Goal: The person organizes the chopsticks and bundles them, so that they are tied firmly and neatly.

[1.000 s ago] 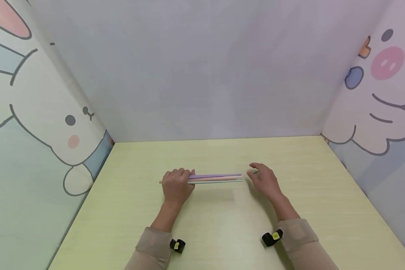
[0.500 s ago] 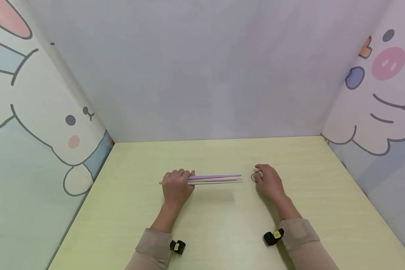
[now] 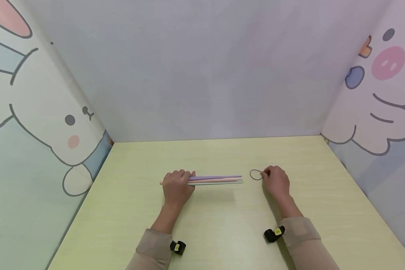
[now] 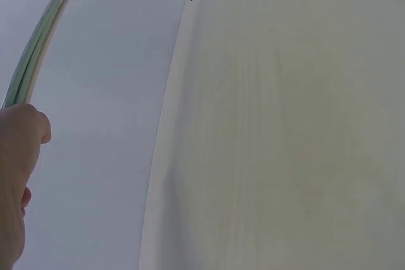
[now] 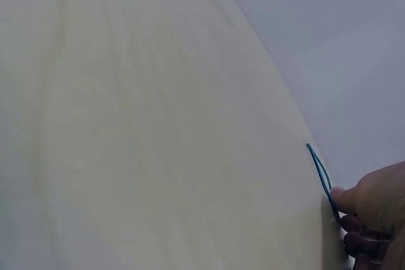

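Note:
In the head view my left hand [image 3: 177, 187] grips a bundle of thin pastel sticks [image 3: 217, 180] level, mostly purple, pink and pale green. Most of their length sticks out to the right; a short orange end [image 3: 161, 183] shows at left. The left wrist view shows the sticks [image 4: 35, 52] rising from the fist. To the right of the bundle, my right hand [image 3: 277, 183] pinches a thin dark rubber band [image 3: 251, 175] between thumb and fingers. It hangs as a loop toward the sticks, apart from them. In the right wrist view the band [image 5: 318, 169] looks teal.
A pale wood-look tabletop [image 3: 216, 228] lies below both hands. A plain grey wall [image 3: 209, 75] stands behind it, with cartoon-printed panels at left [image 3: 44, 108] and right [image 3: 357, 108]. Small black devices [image 3: 178, 247] sit at both wrists.
My right hand has drawn back to the right, and the rubber band, mostly hidden before, now shows as an open loop at its fingertips. The left hand and sticks have hardly moved.

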### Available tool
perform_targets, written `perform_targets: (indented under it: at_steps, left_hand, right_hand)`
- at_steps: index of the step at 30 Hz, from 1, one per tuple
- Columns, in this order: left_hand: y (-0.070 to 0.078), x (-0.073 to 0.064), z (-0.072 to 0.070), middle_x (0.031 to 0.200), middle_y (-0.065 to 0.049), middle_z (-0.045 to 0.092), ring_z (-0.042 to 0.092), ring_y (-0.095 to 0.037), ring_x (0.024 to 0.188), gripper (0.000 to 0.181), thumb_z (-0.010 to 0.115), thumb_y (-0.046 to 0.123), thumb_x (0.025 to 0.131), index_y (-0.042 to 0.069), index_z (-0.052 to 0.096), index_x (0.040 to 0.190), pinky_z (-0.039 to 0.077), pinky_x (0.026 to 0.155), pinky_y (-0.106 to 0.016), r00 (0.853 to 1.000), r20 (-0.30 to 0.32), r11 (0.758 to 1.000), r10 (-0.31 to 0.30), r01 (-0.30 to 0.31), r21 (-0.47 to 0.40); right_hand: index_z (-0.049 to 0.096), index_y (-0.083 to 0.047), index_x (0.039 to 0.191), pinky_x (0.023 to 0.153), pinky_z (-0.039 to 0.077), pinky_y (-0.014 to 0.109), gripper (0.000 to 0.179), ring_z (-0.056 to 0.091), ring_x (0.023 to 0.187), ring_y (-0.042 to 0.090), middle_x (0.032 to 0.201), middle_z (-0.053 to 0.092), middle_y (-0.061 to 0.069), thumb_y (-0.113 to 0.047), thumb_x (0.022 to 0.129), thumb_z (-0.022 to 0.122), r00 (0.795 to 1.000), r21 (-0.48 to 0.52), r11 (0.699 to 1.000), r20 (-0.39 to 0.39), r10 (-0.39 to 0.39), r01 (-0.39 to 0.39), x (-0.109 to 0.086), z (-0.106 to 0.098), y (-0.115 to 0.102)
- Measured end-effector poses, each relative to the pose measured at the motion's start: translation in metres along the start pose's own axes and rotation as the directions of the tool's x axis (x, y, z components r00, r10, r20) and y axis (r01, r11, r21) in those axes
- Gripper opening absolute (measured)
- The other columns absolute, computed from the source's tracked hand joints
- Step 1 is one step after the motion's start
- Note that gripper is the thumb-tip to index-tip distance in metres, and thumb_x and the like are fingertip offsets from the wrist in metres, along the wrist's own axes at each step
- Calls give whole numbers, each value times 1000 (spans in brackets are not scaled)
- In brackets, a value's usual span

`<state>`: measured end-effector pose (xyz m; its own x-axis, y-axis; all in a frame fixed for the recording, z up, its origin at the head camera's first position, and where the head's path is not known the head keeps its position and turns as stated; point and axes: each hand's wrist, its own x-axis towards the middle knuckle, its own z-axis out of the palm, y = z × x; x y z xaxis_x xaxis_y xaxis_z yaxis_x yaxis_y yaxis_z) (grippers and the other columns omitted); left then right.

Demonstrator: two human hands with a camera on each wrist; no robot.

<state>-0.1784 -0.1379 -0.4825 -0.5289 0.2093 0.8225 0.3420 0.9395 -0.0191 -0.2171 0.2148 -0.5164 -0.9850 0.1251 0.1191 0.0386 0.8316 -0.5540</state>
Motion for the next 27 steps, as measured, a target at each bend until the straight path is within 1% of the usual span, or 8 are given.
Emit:
perform_targets:
  at_steps: [4,7,11,14,17,21,24,27]
  left_hand:
    - [-1,1,0,60,-3,66,58,-20,48,19,78,20,80,8,71,67,49,51,-38,1000,12,1000,-2,2,-5]
    - [-2,1,0,60,-3,66,58,-20,48,19,79,19,79,8,71,67,49,51,-38,1000,14,1000,-3,3,-5]
    - [-3,0,1,60,-2,65,57,-20,47,19,80,19,78,8,71,66,49,51,-38,1000,20,1000,-2,2,8]
    - [-3,-1,1,60,-2,66,58,-20,48,19,79,20,80,8,72,67,49,51,-37,999,38,1000,-4,3,10]
    - [-3,-2,1,61,-2,66,58,-19,48,19,78,20,81,9,72,68,49,52,-37,999,44,1000,-5,5,4]
    - [-4,-3,2,60,-2,65,58,-20,47,19,79,20,80,8,71,67,49,51,-37,1000,27,1000,-2,2,-10]
    - [-4,-5,3,59,-2,65,57,-20,47,19,79,20,80,8,71,67,49,51,-37,1000,27,1000,-3,4,-14]
    - [-5,-6,4,59,-2,65,57,-20,47,19,79,20,80,8,71,67,49,52,-37,999,34,1000,-11,12,-8]
  right_hand:
    - [71,1,98,68,47,47,20,63,84,36,91,68,16,-18,98,64,999,-31,999,10,45,-45,4,-3,0]
    - [70,-1,97,66,47,48,21,64,83,37,92,69,16,-20,99,62,997,-57,996,29,70,-68,7,-5,1]
    - [68,-2,97,66,48,50,22,66,84,40,94,68,17,-22,101,58,994,-96,993,80,71,-63,9,-6,1]
    - [66,-1,99,68,48,51,24,65,86,41,95,66,17,-21,102,55,991,-108,992,108,73,-61,9,-5,2]
    - [64,0,101,70,47,52,25,64,88,40,95,66,18,-21,104,52,992,-72,995,98,76,-69,8,-5,3]
    - [61,0,103,73,45,49,25,62,87,37,95,66,18,-23,105,50,996,8,998,64,64,-65,4,-5,2]
    - [60,-1,103,72,43,44,24,59,85,33,96,65,17,-23,105,51,998,67,997,42,47,-50,3,-5,-1]
    - [61,-1,103,70,43,39,23,58,82,29,97,65,17,-22,105,52,1000,120,993,10,15,-16,3,-6,-8]
